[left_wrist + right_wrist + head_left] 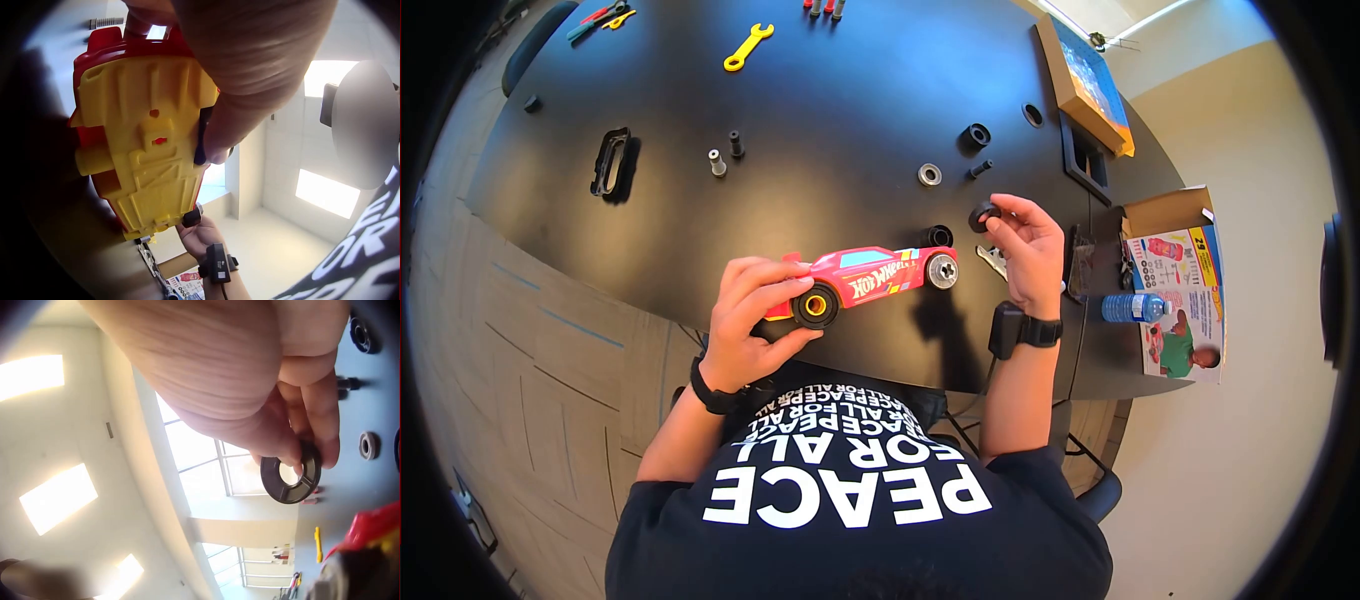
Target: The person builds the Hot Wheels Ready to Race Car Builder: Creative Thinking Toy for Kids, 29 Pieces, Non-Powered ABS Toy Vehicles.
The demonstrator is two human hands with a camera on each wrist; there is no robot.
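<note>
My left hand [750,312] grips the rear of a red toy car [870,275] lettered "Hot Wheels", its thumb under the black rear tire [815,306] with a yellow hub. The front wheel shows a bare grey rim [942,270]. In the left wrist view the car's yellow underside [150,150] faces the camera. My right hand [1030,250] pinches a black tire ring [291,475] between thumb and fingers, up and to the right of the car's front. A black wheel piece [939,236] lies just beyond the front wheel.
A grey ring [929,175], a black wheel [976,136] and a dark peg [981,169] lie beyond my right hand. Two pegs [717,163], a black frame [612,163] and a yellow wrench [749,47] are farther left. A water bottle [1133,308] lies by the printed box [1190,250] at right.
</note>
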